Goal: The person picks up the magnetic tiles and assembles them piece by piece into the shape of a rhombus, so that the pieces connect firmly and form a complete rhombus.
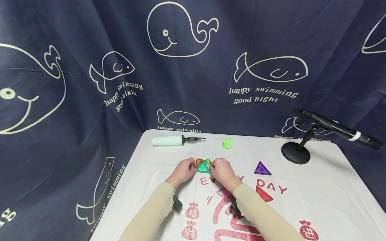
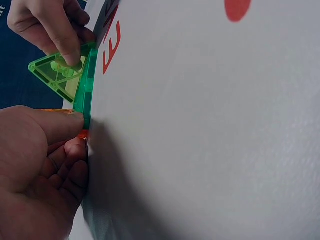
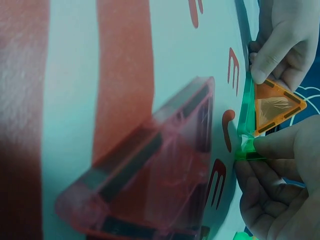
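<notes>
Orange triangular tile, pinched by the left hand, and light-green triangular tile, pinched by the right hand, stand raised along the teal triangular tile on the tabletop between both hands. Assembly appears partial: three tiles meet, though firm attachment cannot be told. Unjoined lie the purple tile, right of the right hand; the red tile, nearer the wearer; the pink tile, beside the right forearm.
</notes>
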{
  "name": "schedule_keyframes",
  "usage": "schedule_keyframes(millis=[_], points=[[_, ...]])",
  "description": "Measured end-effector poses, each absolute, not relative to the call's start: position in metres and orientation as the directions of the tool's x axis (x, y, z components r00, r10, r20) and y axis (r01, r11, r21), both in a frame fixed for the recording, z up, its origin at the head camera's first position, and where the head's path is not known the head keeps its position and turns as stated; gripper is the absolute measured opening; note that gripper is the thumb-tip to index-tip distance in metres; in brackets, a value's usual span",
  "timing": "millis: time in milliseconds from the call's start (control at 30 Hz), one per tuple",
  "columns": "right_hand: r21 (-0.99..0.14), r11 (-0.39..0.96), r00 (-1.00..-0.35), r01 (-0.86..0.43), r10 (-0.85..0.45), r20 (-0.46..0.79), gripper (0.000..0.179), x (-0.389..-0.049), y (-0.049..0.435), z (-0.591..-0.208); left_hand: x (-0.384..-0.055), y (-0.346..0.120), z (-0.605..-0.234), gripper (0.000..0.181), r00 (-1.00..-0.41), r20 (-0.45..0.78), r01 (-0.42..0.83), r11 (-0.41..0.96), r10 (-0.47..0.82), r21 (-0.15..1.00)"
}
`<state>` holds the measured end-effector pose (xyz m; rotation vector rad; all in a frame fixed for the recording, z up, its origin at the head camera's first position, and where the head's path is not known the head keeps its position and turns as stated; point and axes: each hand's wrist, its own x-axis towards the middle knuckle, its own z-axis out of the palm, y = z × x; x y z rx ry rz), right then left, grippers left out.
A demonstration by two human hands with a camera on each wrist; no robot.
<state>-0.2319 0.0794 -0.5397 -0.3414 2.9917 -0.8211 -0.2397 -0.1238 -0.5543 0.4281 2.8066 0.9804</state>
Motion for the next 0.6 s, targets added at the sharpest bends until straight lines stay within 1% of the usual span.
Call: schedule_keyframes(millis=[333, 600], points=[[-0.478, 0.852, -0.973, -0.212, -0.228, 0.026, 0.038, -0.2336, 0.0775, -0.5388, -0.2403, -0.123, -0.554, 0.014, -0.947, -0.022, 0.239, 0.746, 0.321, 0.621], [-0.488, 0.848, -0.974, -0.207, -0.223, 0.025, 0.037, -0.2321, 0.0725, -0.5392, -0.2399, -0.1235, -0.5514, 0.014, -0.935, -0.017, 0.271, 0.743, 0.355, 0.612]])
